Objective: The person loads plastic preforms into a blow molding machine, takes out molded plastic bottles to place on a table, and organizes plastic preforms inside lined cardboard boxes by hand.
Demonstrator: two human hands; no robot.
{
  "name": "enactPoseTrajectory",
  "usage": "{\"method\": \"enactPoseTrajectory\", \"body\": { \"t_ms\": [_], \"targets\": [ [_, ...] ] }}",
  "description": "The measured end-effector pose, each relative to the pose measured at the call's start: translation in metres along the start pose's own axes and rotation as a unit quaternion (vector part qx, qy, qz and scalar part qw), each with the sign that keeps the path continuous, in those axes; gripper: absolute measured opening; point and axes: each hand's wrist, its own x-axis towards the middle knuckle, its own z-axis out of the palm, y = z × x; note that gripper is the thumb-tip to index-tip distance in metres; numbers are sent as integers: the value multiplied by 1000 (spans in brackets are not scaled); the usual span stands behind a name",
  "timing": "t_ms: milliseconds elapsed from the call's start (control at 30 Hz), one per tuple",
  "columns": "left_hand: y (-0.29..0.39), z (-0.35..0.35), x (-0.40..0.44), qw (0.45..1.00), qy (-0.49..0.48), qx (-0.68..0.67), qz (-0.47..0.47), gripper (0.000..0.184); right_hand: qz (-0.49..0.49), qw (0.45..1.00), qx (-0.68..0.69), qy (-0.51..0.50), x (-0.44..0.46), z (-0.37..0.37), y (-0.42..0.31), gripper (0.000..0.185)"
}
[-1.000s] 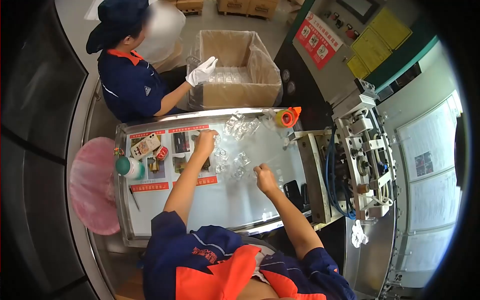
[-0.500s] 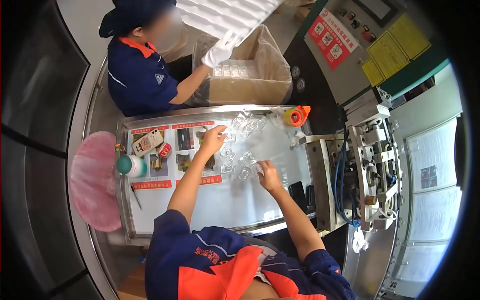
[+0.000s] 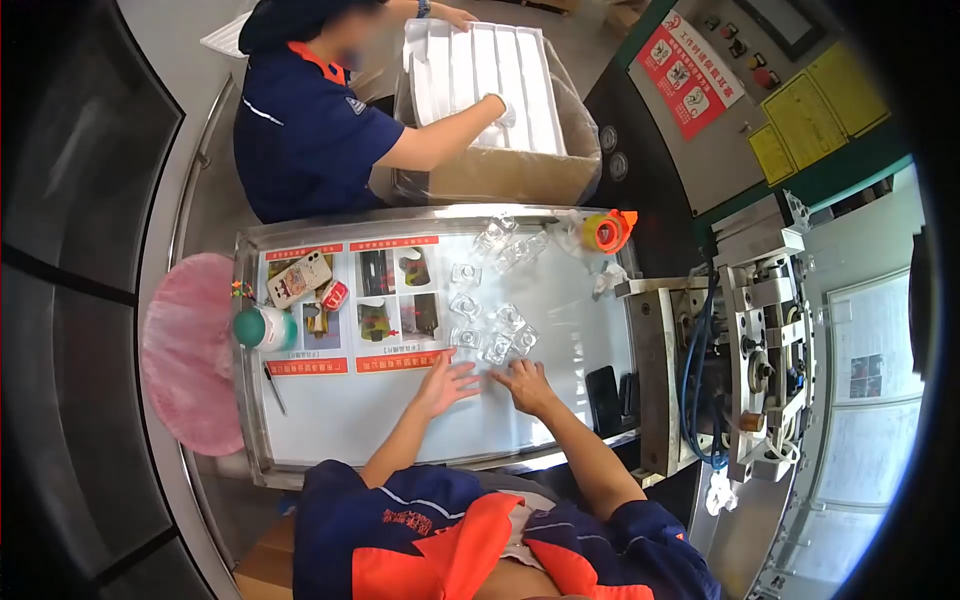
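Note:
Several small clear plastic pieces lie on the white tabletop in front of me. A column of them includes a far piece (image 3: 466, 274), a middle piece (image 3: 463, 305) and a near piece (image 3: 465, 337). Just right of that column, a close cluster of clear pieces (image 3: 509, 318) sits above my hands. My left hand (image 3: 443, 387) is open below the column, palm partly turned up, fingers spread and holding nothing. Beside it, my right hand (image 3: 527, 387) has its fingers apart at the cluster's near edge; whether a fingertip touches a piece I cannot tell.
More clear pieces (image 3: 510, 242) lie at the table's far edge, near an orange tape dispenser (image 3: 608, 232). Left are printed sheets (image 3: 395, 364), a phone (image 3: 300, 281), a green-capped bottle (image 3: 265, 329) and a pen (image 3: 274, 390). A machine (image 3: 750, 350) stands right. Opposite, a co-worker leans over a lined carton (image 3: 500, 185).
My left hand has drawn back toward me from the far pieces and opened. My right hand has shifted slightly nearer and let go. The co-worker has lowered the white ridged tray into the carton.

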Motion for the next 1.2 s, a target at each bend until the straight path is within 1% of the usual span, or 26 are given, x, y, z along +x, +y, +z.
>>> {"method": "enactPoseTrajectory", "body": {
  "t_ms": [33, 133, 200, 233, 300, 400, 433, 533, 633, 667, 733, 767, 800, 867, 933, 1000, 1067, 1133, 1167, 1200],
  "targets": [
    [-2, 5, 5, 999, 3, -41, 15, 66, -5, 1000, -1, 6, 7, -1, 0, 59],
    [1, 19, 21, 993, 51, -95, 45, 67, -13, 1000, -10, 15, 28, -7, 6, 61],
    [11, 24, 31, 991, 61, -109, 52, 68, -13, 1000, -24, 11, 42, -8, 10, 60],
    [17, 27, 35, 989, 66, -116, 55, 69, -18, 999, -17, 25, 50, -6, 14, 60],
    [27, 27, 46, 988, 56, -128, 66, 69, -25, 998, 0, 52, 65, -9, 20, 60],
    [41, 26, 62, 985, 48, -148, 79, 69, -27, 1000, 1, 16, 85, -21, 29, 62],
    [44, 28, 66, 983, 45, -155, 82, 69, -40, 998, -3, 45, 88, -24, 33, 62],
    [51, 31, 76, 981, 35, -164, 98, 67, -31, 999, 6, -12, 93, -37, 42, 58],
    [49, 29, 79, 983, 48, -149, 97, 60, -8, 1000, 22, 3, 84, -41, 44, 46],
    [47, 28, 80, 982, 59, -148, 96, 57, 14, 996, 90, -5, 77, -41, 42, 40],
    [36, 11, 83, 982, 78, -144, 93, 51, 60, 973, 223, -14, 49, -70, 21, 31],
    [32, 7, 80, 986, 94, -112, 84, 43, 54, 929, 366, 29, 30, -89, 6, 26],
    [27, 2, 76, 988, 108, -78, 74, 36, 44, 863, 498, 77, 8, -112, -11, 22],
    [11, -17, 69, 992, 113, 7, 57, 24, -8, 821, 551, 152, -37, -167, -41, 17],
    [-7, -14, 55, 989, 112, 96, 32, 19, -103, 825, 457, 317, -70, -234, -62, 9],
    [-34, -22, 54, 974, 72, 215, -12, 17, -221, 825, 292, 430, -101, -298, -69, 12],
    [-63, -5, 61, 943, 19, 327, -55, 16, -254, 778, 193, 542, -126, -338, -83, 19],
    [-91, 34, 50, 898, -35, 428, -96, 16, -215, 798, 131, 547, -154, -366, -93, 15],
    [-102, 55, 41, 871, -60, 476, -110, 16, -178, 725, 55, 663, -154, -371, -98, 8],
    [-112, 73, 33, 841, -82, 521, -119, 16, -143, 633, -23, 760, -146, -374, -103, 7]
  ]
}}
